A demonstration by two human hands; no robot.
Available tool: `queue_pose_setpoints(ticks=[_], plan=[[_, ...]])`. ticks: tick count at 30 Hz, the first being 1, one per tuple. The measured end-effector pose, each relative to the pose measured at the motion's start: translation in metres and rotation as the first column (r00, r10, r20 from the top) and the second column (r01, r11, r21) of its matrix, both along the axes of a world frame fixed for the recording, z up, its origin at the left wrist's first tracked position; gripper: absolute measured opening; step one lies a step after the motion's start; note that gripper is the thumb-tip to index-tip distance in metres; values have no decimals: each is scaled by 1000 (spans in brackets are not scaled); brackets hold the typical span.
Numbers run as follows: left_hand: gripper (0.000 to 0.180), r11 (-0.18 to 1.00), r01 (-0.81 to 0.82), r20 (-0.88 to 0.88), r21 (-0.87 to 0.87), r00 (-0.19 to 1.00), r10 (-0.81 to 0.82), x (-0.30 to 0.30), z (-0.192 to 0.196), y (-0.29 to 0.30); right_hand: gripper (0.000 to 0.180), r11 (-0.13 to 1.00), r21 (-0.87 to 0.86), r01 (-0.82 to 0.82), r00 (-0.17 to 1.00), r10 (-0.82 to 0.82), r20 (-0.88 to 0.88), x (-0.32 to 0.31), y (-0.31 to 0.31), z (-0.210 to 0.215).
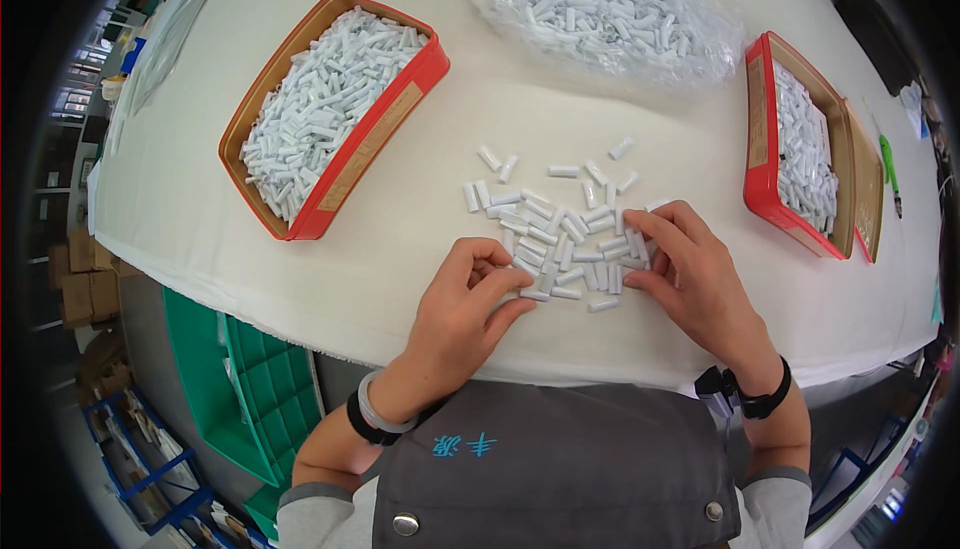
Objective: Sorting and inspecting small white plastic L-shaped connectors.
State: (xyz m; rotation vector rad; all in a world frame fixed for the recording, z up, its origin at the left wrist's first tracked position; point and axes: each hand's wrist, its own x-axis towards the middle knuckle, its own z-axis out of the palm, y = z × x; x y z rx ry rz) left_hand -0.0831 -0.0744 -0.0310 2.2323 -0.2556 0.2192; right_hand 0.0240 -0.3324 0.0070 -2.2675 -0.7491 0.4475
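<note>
A loose pile of short white plastic tubes (560, 239) lies on the pale tabletop in front of me. At the pile's left edge, my left hand (465, 299) has its fingers curled, with thumb and forefinger closed about the end of one tube (535, 295). My right hand (695, 274) is bent around the pile's right side. A few upright-lying tubes (638, 246) sit between its forefinger and thumb, which press at their two ends. The palm side of both hands is hidden.
At the left stands a red box (395, 114) full of the same tubes, with another red box (762, 139) at the right. A clear plastic bag (510, 24) of tubes lies at the back. A green-handled tool (889, 164) lies far right; green crates (270, 379) stand below the table.
</note>
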Motion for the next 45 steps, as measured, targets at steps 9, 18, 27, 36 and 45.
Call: queue_pose_setpoints(ticks=[9, 18, 27, 36, 45], plan=[[46, 998, -54, -87, -23, 995, 52, 5, 4, -1, 67, 999, -31, 44, 997, -46, -55, 3, -10, 8], [119, 970, -53, -257, 238, 959, 116, 43, 35, 53, 112, 956, -288, -55, 977, 111, 182, 0, -8, 15], [115, 970, 236, -419, 64, 888, -189, 71, 40, 41, 114, 960, -255, -115, 981, 150, 122, 32, 21, 10], [113, 966, 167, -300, 196, 948, -103, 36, 35, 9, 104, 940, -289, -179, 972, 214, 95, 14, 28, 27], [84, 994, 90, -324, -55, 940, -103, 63, 24, -19, 83, 983, -84, -162, 983, 169, 74, 14, 41, 12]])
